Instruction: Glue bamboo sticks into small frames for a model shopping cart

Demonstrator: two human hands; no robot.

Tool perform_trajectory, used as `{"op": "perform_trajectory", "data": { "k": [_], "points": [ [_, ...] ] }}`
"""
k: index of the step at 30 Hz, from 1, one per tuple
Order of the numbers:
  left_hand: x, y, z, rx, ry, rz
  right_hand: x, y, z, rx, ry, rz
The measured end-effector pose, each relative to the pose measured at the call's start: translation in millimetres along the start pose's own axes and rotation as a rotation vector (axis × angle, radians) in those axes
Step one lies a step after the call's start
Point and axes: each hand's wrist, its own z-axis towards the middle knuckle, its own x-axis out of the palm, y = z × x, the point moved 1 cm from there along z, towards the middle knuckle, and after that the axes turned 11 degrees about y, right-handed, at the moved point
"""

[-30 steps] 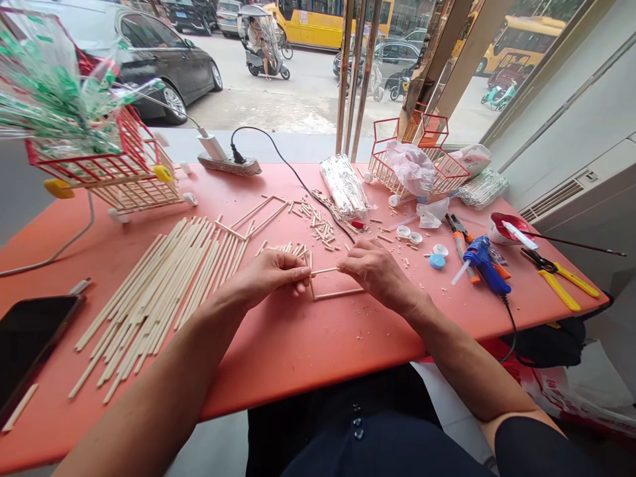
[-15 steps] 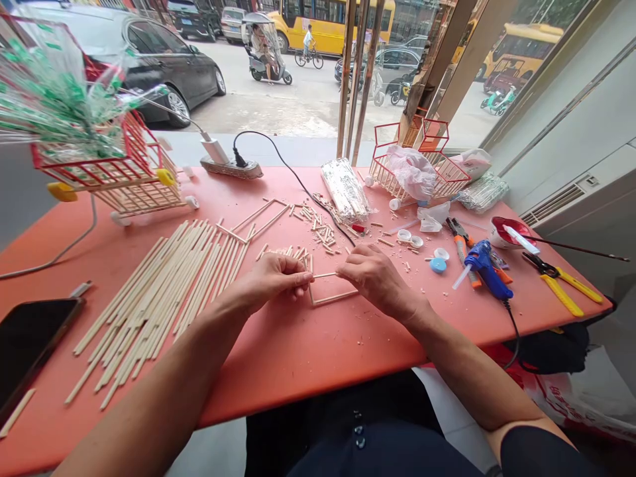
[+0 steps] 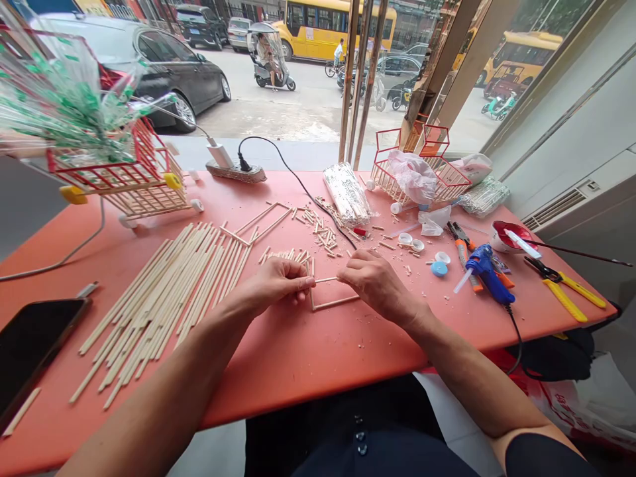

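Note:
My left hand point(image 3: 282, 285) pinches the left end of a short wooden stick point(image 3: 326, 280), fingers closed. At the stick's other end, the closed fingers of my right hand point(image 3: 373, 281) grip it from above. The stick spans a small wooden stick frame point(image 3: 335, 304) on the table, whose right part is hidden under my right hand. Just behind my left hand lies a row of short sticks point(image 3: 285, 255). Beyond it rests another stick frame point(image 3: 263, 220). Long wooden sticks point(image 3: 154, 298) are spread to the left of my left forearm.
A blue glue gun point(image 3: 489, 275), pliers with orange handles point(image 3: 462, 248) and yellow-handled cutters point(image 3: 566, 288) lie on the right. Small stick carts point(image 3: 134, 175) stand at the back left and back right. A black cable point(image 3: 298, 173) runs from a power strip point(image 3: 236, 172). A phone point(image 3: 40, 344) lies left.
The view has shifted slightly, so the table things sit a little more to the right. Both hands keep the same hold on the stick. Outside, the cyclist has moved right.

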Motion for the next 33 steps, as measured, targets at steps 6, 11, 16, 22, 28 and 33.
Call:
{"op": "perform_trajectory", "data": {
  "k": [6,11,16,22,28,33],
  "points": [
    [0.2,-0.3,0.6,0.005,0.005,-0.009,2.9,-2.0,0.6,-0.014,-0.019,-0.015],
    [0.9,0.1,0.1,0.002,0.008,-0.01,2.7,-1.7,0.6,0.004,-0.013,-0.004],
    [0.8,1.0,0.4,-0.003,0.004,0.011,3.3,-2.0,0.0,0.005,-0.004,0.008],
    [-3.6,-1.2,-0.8,-0.007,0.053,-0.035,1.6,-3.9,-0.5,0.002,-0.02,0.02],
    [-8.4,-2.4,-2.4,0.009,0.096,-0.1,-1.5,-6.0,-1.4,0.015,-0.063,0.012],
    [-6.1,-4.1,-2.8,0.037,0.064,-0.012,-1.4,-5.4,-1.1,0.023,-0.086,0.013]
  ]
}}
